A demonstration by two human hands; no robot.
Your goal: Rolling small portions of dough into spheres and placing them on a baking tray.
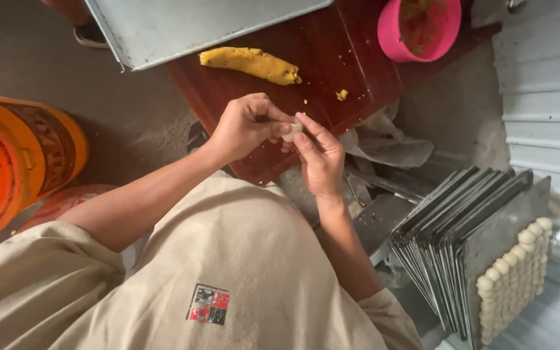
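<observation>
While both hands meet at the frame's centre, the left hand (244, 126) and right hand (319, 155) pinch a small pale dough piece (292, 129) between fingertips above the dark red wooden table (332, 58). Shaping seems underway; next likely calls for filling from the yellow paste log (251, 63).

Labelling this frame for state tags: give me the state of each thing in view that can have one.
Dough ball: pinched between both hands' fingertips.
Left hand: closed on the ball.
Right hand: fingers on the ball.
Yellow roll: lying on the red board, crumbs beside it.
Pink bowl: upright, partly filled.
Tray stack: leaning on edge.
Front tray: carrying rows of pale balls.
</observation>
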